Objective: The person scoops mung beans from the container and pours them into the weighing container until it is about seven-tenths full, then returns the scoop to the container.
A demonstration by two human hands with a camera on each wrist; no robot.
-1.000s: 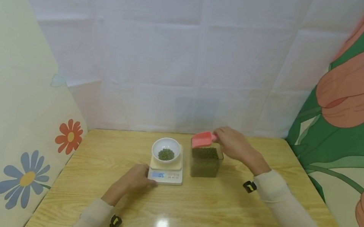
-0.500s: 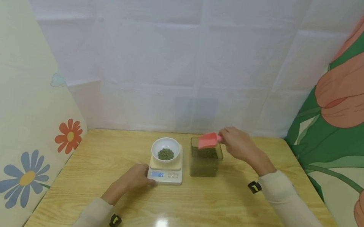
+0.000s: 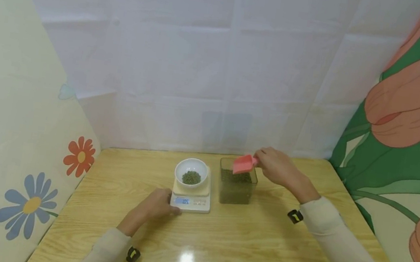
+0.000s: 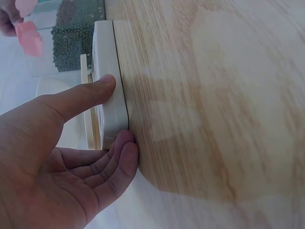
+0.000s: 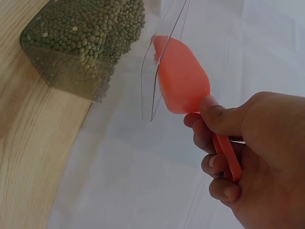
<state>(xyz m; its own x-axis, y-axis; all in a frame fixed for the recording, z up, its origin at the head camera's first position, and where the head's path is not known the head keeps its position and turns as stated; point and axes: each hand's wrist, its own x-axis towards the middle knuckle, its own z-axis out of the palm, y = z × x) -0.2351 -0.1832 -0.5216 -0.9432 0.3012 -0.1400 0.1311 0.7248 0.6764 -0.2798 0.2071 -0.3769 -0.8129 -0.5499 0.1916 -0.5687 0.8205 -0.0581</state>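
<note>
My right hand grips the handle of a pink scoop, held over the open top of a clear plastic box. Green mung beans fill part of that box. In the right wrist view the scoop's tip overlaps the rim, and its underside faces the camera. To the left stands a white kitchen scale with a lit display. A white bowl on it holds a small heap of mung beans. My left hand holds the scale's near left corner, thumb along the front side and fingers curled against the left side.
The wooden table carries the scale and box near its back edge. Behind hangs a white cloth. Flower-printed panels rise at left and right. Dark wrist straps show by both sleeves.
My right hand has drawn the scoop to the right, from the box's left rim to over its right part. My left hand and the scale have stayed put.
</note>
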